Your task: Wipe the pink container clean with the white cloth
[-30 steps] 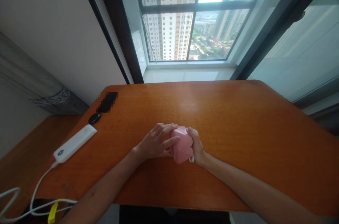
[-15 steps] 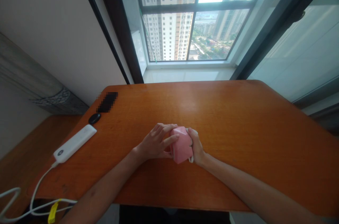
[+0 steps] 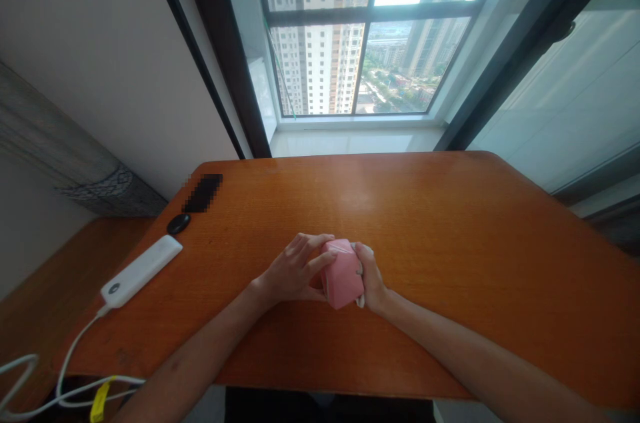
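A small pink box-like object (image 3: 343, 280) with flat, shiny faces is held up between my two hands over the front middle of the table. Its left side is gripped by my left hand (image 3: 295, 268), with the fingers over the top and face and the thumb below. My right hand (image 3: 373, 281) is closed around a white piece of what looks like cloth (image 3: 361, 301), pressed against the box's right side. Most of the white piece is hidden by the hand and the box.
On the left of the brown wooden table (image 3: 450, 243) lies a white power strip (image 3: 143, 271) with a white cord (image 3: 67, 350). Behind it are a small black oval object (image 3: 179, 224) and a dark pixelated rectangle (image 3: 203, 193). A window (image 3: 370, 70) is beyond the far edge.
My right fingers and the white piece have shifted slightly along the box's right side. My left hand and the box stay nearly in place.
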`<move>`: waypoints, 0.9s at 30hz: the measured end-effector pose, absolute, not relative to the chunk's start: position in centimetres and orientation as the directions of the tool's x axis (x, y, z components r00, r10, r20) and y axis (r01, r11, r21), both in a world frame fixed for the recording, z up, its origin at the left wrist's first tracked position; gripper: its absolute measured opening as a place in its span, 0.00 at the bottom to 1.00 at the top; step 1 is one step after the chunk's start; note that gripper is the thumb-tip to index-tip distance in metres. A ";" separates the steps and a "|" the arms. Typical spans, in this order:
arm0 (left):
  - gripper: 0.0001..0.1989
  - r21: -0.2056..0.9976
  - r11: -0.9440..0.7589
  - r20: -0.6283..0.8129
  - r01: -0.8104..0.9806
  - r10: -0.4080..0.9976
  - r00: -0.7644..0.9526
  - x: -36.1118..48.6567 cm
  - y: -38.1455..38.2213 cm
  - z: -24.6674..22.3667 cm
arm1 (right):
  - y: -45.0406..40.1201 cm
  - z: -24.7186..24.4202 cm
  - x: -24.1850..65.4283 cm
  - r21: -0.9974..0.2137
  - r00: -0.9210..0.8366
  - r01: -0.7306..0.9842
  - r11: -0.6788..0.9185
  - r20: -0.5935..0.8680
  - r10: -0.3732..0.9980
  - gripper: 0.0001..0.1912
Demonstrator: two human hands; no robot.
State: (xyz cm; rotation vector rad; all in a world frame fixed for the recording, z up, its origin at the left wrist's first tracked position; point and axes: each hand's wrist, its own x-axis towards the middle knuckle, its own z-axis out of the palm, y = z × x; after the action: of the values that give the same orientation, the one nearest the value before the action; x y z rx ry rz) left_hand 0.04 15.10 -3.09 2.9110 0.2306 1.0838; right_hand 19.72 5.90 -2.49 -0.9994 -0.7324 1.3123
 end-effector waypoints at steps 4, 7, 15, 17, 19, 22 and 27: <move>0.49 0.132 -0.983 0.627 0.129 0.183 0.757 0.0 15.1 -3.3 | 5.8 -2.2 19.7 -0.923 0.111 -0.384 -0.032 -0.081 0.991 0.38; 0.53 0.170 -0.977 0.619 0.125 0.205 0.758 -0.1 15.1 -3.5 | 6.0 -2.8 19.8 -0.932 0.144 -0.362 0.016 -0.039 0.989 0.37; 0.63 0.311 -0.945 0.590 0.102 0.276 0.759 0.0 15.0 -3.8 | 6.2 -3.5 20.0 -0.954 0.150 -0.285 0.096 0.054 0.987 0.36; 0.64 0.346 -0.933 0.591 0.095 0.296 0.750 0.0 14.9 -3.8 | 6.2 -3.2 19.9 -0.955 0.156 -0.281 0.092 0.049 0.987 0.36; 0.65 0.376 -0.922 0.591 0.088 0.312 0.744 0.1 14.8 -3.8 | 6.1 -3.0 19.9 -0.956 0.159 -0.283 0.076 0.032 0.987 0.35; 0.68 0.428 -0.899 0.574 0.091 0.348 0.741 0.2 14.7 -3.8 | 6.1 -2.9 19.8 -0.956 0.161 -0.286 0.059 0.013 0.987 0.34; 0.70 0.505 -0.859 0.553 0.085 0.397 0.733 0.2 14.6 -3.7 | 6.2 -3.2 19.8 -0.960 0.160 -0.275 0.056 0.012 0.987 0.32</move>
State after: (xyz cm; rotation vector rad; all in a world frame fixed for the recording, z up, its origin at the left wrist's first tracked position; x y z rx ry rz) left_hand 0.23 14.58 -3.72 2.4819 0.3678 0.9366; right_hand 19.84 6.23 -3.22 -1.0469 -0.9050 1.1904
